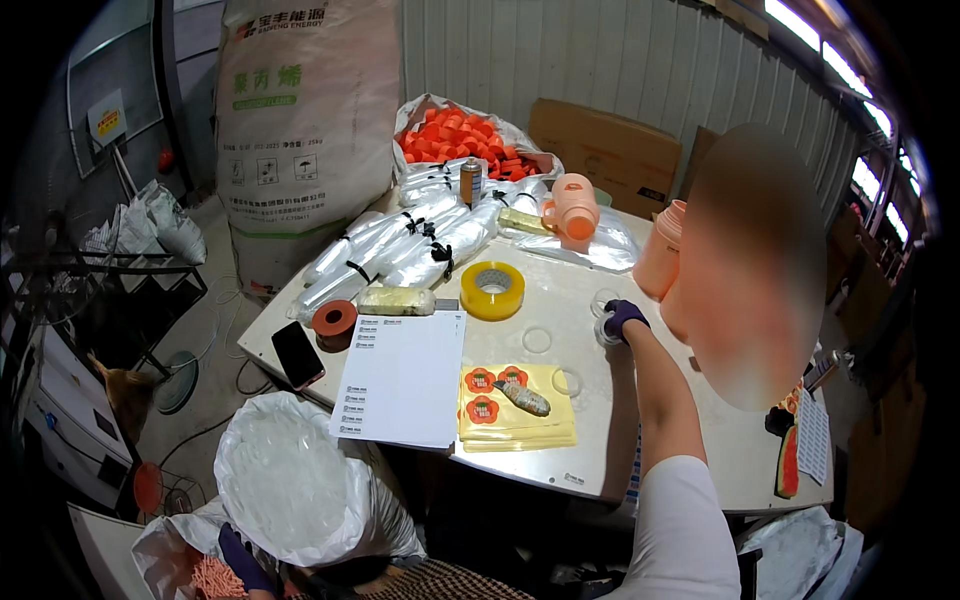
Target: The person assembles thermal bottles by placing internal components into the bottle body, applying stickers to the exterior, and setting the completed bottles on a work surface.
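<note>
My right hand (627, 316), in a purple glove, reaches across the table. Its fingers are curled on a small whitish translucent piece (604, 330). Right beside it lies a clear ring (603, 297), and two more, a ring (537, 339) and another ring (567, 380), rest nearer to me. At the lower left, my left hand (243, 562), also purple-gloved, is low at a white bag holding small coral-pink parts (217, 578); its fingers are not clear enough to read. Next to it stands a white sack (385, 500) full of translucent pieces (290, 480).
On the table (600, 450) lie yellow tape (492, 291), a phone (298, 355), paper sheets (395, 395), yellow sticker sheets (520, 435) and bundled plastic sleeves (430, 220). Coral bottles, one a handled bottle (573, 205), stand behind. A blurred patch hides much of the right side.
</note>
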`<state>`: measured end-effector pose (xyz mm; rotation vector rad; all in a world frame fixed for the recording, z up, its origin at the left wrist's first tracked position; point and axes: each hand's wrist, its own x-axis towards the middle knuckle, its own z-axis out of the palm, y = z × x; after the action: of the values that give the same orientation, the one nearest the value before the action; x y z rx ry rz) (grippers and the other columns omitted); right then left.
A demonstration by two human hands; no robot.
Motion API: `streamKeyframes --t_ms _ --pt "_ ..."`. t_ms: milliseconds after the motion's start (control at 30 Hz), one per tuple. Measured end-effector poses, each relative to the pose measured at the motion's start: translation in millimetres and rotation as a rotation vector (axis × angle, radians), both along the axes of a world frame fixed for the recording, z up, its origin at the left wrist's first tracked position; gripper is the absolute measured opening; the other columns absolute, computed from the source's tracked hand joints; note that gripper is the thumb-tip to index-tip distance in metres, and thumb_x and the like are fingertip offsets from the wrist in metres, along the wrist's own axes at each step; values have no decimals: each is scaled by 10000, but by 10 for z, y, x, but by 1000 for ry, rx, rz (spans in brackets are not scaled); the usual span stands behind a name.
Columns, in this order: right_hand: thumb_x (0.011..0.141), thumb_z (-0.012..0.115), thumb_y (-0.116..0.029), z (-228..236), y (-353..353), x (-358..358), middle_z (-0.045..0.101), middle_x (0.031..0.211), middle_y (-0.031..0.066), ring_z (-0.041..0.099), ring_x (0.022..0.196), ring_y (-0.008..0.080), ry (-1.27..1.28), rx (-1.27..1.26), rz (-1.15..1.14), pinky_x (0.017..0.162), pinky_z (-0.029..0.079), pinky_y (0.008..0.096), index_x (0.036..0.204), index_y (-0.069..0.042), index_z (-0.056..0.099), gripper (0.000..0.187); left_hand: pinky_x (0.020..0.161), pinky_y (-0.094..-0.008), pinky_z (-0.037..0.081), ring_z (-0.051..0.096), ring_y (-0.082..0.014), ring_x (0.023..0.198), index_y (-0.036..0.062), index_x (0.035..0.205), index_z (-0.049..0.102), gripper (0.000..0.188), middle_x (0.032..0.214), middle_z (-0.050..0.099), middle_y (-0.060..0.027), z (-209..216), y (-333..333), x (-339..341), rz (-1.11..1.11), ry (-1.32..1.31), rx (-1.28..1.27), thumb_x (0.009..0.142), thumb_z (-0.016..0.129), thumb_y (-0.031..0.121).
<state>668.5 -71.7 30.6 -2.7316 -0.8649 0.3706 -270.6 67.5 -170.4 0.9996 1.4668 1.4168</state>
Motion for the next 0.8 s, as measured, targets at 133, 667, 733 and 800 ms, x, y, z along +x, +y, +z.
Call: streamKeyframes --t_ms 133,667,733,800 --pt "704 711 -212 -75 38 189 697 1178 161 676 1093 304 -97 -156 48 924 541 402 1194 -118 699 498 1035 -423 381 495 -227 1288 129 1404 509 521 1402 542 -26 16 12 118 -11 -14 -15 984 523 437" --pt "686 618 -48 294 -515 -1220 696 948 80 650 852 191 499 336 347 756 542 329 1269 -161 663 596 974 -395 416 547 -225 1201 125 1332 564 464 1323 586 -58 -170 66 -443 -86 -26 -28 977 507 419" --pt "672 657 -114 122 -557 -1335 693 1178 164 676 1037 294 249 62 434 905 544 380 1320 -245 642 661 961 -404 423 563 -224 1182 122 1315 578 452 1285 610 -66 -174 38 -209 -133 -67 -26 972 523 411" --pt "675 680 -143 128 -514 -1308 680 1174 180 661 1067 339 148 -21 421 943 531 398 1250 -216 676 580 952 -406 429 576 -224 1161 127 1304 587 442 1261 624 -65 -144 19 -157 -139 -69 -11 967 536 408"
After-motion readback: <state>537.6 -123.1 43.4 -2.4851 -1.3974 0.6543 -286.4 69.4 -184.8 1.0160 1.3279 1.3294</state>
